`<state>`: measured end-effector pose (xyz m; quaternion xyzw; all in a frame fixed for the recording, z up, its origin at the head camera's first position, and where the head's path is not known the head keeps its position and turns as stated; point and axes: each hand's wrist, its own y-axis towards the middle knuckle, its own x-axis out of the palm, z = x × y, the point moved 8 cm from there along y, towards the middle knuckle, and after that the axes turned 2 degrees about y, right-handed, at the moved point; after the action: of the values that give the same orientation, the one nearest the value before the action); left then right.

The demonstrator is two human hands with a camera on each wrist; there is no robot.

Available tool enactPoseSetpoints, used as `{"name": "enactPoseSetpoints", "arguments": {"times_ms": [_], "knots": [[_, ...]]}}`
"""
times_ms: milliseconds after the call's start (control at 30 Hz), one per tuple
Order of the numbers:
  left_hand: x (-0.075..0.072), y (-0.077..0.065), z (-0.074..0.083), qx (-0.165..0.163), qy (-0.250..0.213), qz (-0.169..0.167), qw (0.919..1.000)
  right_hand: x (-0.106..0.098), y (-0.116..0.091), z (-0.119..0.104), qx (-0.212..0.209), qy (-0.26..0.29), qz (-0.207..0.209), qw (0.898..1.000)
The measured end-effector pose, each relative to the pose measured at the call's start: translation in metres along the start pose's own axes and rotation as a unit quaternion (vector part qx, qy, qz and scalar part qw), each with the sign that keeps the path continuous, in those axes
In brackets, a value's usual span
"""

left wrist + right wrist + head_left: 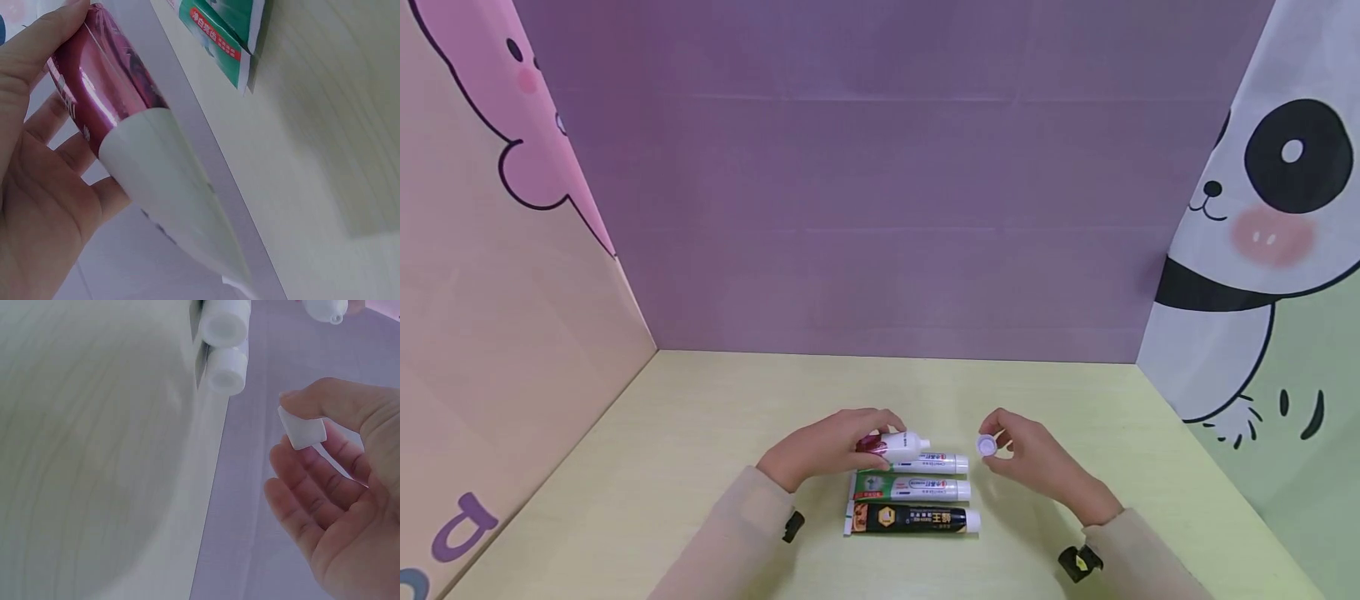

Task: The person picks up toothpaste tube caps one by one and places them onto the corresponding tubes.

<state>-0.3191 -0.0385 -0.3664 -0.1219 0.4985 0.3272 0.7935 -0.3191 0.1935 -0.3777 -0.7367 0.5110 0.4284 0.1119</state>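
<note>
My left hand (838, 443) grips a white and dark-red toothpaste tube (904, 447), its bare nozzle pointing right. In the left wrist view the shiny red part of the tube (100, 69) lies between thumb and fingers. A small white cap (987, 446) is pinched between the thumb and fingers of my right hand (1037, 454), apart from the nozzle. The right wrist view shows that cap (304, 430) side-on, with the open nozzle (335, 319) at the top. Just under the held tube lies a capped toothpaste tube (946, 464), partly hidden by it.
Nearer the front, a green and white toothpaste tube (913, 487) and a black one (910, 518) lie in a row, caps to the right. The pale wooden table (715, 400) meets a purple back wall (895, 183), with cartoon-printed panels at both sides.
</note>
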Motion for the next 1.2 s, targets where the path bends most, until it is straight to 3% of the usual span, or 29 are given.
{"name": "enactPoseSetpoints", "arguments": {"times_ms": [567, 867, 1200], "knots": [[0.006, 0.009, 0.007, -0.016, 0.023, -0.011, 0.9996, 0.012, 0.000, -0.018, -0.046, -0.022, -0.007, 0.999], [0.009, 0.011, 0.010, -0.013, 0.026, -0.015, 0.9995, 0.013, 0.000, -0.027, -0.043, 0.003, -0.004, 0.999], [0.012, 0.015, 0.013, 0.002, 0.025, -0.011, 0.9996, 0.018, 0.001, -0.037, -0.091, 0.034, -0.007, 0.995]]}}
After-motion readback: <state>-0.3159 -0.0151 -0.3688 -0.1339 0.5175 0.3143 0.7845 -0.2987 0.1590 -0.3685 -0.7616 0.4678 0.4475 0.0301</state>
